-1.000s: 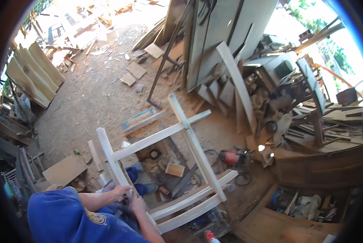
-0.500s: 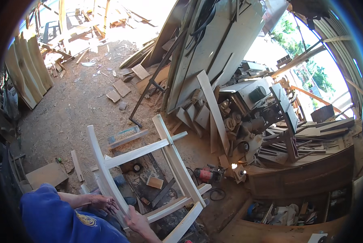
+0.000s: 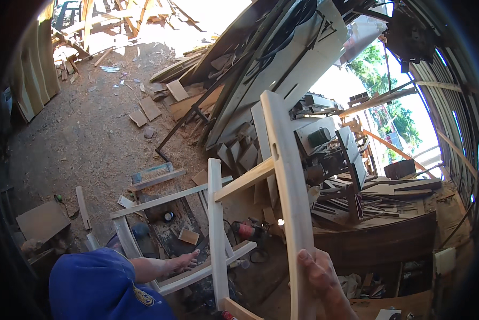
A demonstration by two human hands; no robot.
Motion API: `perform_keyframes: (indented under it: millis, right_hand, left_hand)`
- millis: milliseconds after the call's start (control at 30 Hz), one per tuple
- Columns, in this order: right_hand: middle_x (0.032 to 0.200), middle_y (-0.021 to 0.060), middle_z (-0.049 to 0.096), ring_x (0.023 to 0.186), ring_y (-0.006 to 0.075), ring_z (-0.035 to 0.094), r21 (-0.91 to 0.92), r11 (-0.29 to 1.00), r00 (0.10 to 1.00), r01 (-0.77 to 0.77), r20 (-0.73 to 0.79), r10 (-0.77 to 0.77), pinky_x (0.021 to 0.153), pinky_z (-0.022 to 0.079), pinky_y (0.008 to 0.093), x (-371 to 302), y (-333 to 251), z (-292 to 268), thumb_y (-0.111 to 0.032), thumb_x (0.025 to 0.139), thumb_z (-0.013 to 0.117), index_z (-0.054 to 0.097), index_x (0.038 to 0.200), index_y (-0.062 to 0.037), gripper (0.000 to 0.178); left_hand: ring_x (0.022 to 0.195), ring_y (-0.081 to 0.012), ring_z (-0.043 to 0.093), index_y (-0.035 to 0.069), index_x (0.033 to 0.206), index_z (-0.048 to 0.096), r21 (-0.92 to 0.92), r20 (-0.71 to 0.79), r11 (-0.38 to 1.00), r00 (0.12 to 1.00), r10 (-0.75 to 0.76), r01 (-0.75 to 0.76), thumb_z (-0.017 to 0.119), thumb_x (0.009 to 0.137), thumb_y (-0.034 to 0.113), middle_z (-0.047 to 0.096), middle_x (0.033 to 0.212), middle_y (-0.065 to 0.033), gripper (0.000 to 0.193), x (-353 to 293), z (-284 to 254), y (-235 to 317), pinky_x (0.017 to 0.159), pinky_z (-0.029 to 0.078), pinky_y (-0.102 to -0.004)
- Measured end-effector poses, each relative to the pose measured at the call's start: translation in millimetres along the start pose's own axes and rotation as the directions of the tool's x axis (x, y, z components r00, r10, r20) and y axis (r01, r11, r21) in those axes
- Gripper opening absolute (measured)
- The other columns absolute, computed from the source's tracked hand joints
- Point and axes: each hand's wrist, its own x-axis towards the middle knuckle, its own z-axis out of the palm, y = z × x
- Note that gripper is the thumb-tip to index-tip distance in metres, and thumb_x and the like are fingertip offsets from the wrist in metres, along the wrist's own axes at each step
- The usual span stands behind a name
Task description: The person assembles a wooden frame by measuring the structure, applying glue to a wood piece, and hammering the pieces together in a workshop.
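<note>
A light wooden frame (image 3: 216,224) of joined posts and rails stands tilted in front of me. My right hand (image 3: 318,272) is closed round the lower part of a long, slightly curved wooden post (image 3: 285,170), which has a small slot in its face. A rail (image 3: 246,179) runs from that post to the frame's straight upright. My left hand (image 3: 181,263) is open, fingers stretched toward the upright, above a lower curved rail (image 3: 207,271). It holds nothing; whether it touches the rail cannot be told.
On the floor inside the frame lie a small wood block (image 3: 188,236) and dark boards. A red power tool (image 3: 244,230) sits just beyond. Large panels (image 3: 260,85) lean at the back, beside scrap wood and machinery. An open drawer-like bin (image 3: 410,277) is at lower right.
The frame has been turned, and the curved post has swung from the left to the right, raised in my right hand. My left hand has come off the post and moved right.
</note>
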Motion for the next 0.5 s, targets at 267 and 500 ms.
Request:
perform_keyframes:
  millis: [267,500]
  right_hand:
    - [0.063,0.0077,0.053,0.043,0.0176,0.055,0.287,0.920,0.946,0.268,-0.258,-0.195,0.040,0.047,0.0292,-87,63,-26,-0.067,0.081,0.060,0.051,0.112,0.0032,0.077]
    - [0.093,0.0083,0.054,0.067,0.0182,0.061,0.479,0.868,0.943,0.131,-0.330,0.040,0.057,0.051,0.0324,-79,197,28,-0.032,0.069,0.083,0.046,0.116,-0.0020,0.067]
  left_hand:
    - [0.101,-0.0311,0.059,0.014,0.134,0.045,-0.544,0.666,0.820,0.687,0.291,0.180,0.041,0.074,0.085,0.058,0.116,-0.0165,0.093,-83,26,29,0.087,0.046,-0.0482]
    - [0.076,-0.0205,0.063,0.000,0.116,0.051,0.040,0.255,0.806,0.786,0.563,-0.590,0.080,0.068,0.056,0.063,0.082,-0.0103,0.079,-127,-45,133,0.067,0.053,-0.0368]
